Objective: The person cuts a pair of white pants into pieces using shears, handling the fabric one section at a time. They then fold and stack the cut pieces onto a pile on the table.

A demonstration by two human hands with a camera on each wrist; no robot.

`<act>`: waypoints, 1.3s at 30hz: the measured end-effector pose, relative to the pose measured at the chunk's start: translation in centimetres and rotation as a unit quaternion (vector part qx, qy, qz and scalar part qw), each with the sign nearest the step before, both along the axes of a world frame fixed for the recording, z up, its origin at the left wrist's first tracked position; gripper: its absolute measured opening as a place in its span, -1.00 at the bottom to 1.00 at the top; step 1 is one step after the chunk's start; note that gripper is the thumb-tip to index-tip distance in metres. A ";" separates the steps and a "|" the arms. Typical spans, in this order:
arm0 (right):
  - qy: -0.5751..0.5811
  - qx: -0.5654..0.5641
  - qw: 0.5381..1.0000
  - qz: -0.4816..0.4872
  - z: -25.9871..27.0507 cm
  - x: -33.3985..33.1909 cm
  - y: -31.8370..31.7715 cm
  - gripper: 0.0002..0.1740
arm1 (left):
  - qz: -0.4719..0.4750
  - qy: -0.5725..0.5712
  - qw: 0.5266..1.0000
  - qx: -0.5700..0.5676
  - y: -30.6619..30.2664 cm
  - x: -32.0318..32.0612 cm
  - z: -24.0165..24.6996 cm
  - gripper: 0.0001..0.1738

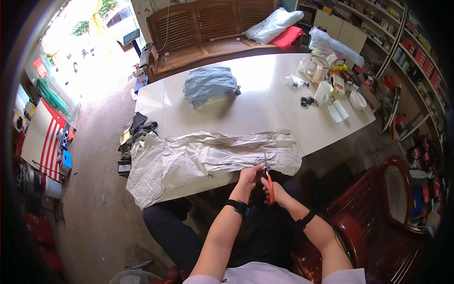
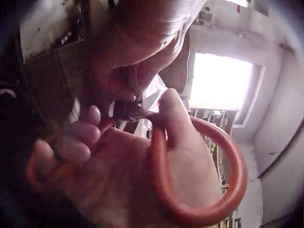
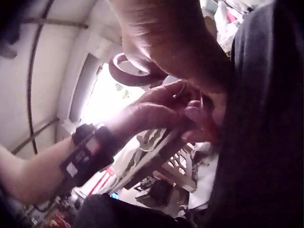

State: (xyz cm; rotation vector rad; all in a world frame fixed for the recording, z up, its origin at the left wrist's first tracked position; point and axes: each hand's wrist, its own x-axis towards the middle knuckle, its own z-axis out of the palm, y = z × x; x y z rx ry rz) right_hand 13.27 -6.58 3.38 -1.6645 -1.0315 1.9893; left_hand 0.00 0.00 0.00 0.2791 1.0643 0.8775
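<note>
Scissors with orange handles [image 1: 271, 190] are in my right hand [image 1: 281, 194], held at the table's near edge with the blades pointing away from me. In the left wrist view, the right thumb passes through one orange loop [image 2: 240, 175] and curled fingers are at the other. My left hand [image 1: 249, 176] is bent round the scissors near their pivot [image 2: 129, 112], fingertips right at the metal. A cream cloth garment [image 1: 198, 154] lies wrinkled along the table's near side, its right end beneath the blades. In the right wrist view, the left hand [image 3: 156, 111] overlaps the right hand.
A pile of folded light-blue cloth [image 1: 209, 85] sits on the white table [image 1: 184, 122]. At the right are a white mug [image 1: 323, 92], a glass jug [image 1: 316, 68] and small boxes. Dark cloth [image 1: 142, 124] lies at the left edge. A red-brown chair [image 1: 359, 213] stands beside me.
</note>
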 end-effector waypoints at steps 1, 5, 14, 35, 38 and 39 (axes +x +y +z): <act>0.015 -0.020 0.998 -0.056 0.9 0.3 0.3 -0.31 | -0.023 -0.029 0.999 0.006 0.1 0.6 -0.7 -0.78; 0.087 -0.031 0.988 -0.120 1.2 -2.2 0.7 -0.28 | -0.025 -0.045 0.999 0.007 -0.6 -1.4 -0.8 -0.81; -0.008 0.060 0.996 -0.064 -0.3 -0.9 -0.2 -0.51 | -0.033 -0.039 0.998 -0.024 -0.4 -0.6 -0.5 -0.80; 0.060 -0.033 0.977 -0.203 4.5 0.6 -2.6 -0.44 | -0.001 -0.120 0.992 -0.050 -1.1 -1.1 0.8 -0.78; 0.169 -0.098 0.960 -0.198 4.1 0.4 -1.8 -0.27 | -0.096 -0.080 0.992 -0.028 -1.6 -1.9 0.8 -0.77; 0.173 -0.100 0.960 -0.197 4.1 0.1 -1.3 -0.27 | -0.095 -0.077 0.992 -0.030 -1.6 -2.1 0.5 -0.77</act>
